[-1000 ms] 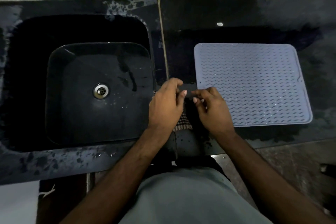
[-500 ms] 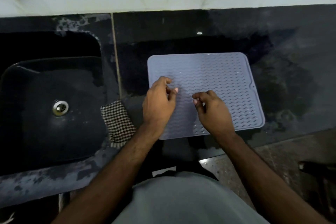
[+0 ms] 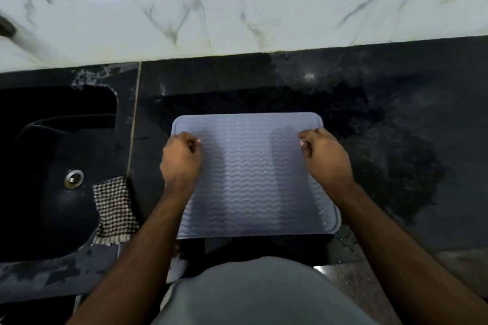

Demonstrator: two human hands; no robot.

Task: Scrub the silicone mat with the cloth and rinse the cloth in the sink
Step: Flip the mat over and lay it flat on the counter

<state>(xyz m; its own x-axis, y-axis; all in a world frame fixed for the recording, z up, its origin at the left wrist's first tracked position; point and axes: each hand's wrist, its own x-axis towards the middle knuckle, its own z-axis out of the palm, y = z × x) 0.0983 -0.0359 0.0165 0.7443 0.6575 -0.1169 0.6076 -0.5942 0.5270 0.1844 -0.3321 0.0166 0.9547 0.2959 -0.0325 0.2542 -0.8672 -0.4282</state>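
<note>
Dark counter (image 3: pixel 396 113), left hand (image 3: pixel 181 159) and right hand (image 3: pixel 326 157) gripping mat (image 3: pixel 253 179) edges (fingertips hidden).

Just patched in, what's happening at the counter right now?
A person stands at a wet black counter with both hands on the grey silicone mat. The left hand is on the mat's left edge and the right hand on its right edge, fingers curled as if gripping it. The checkered cloth lies untouched at the rim of the black sink, draped partly over it. No scrubbing is under way at this moment.
</note>
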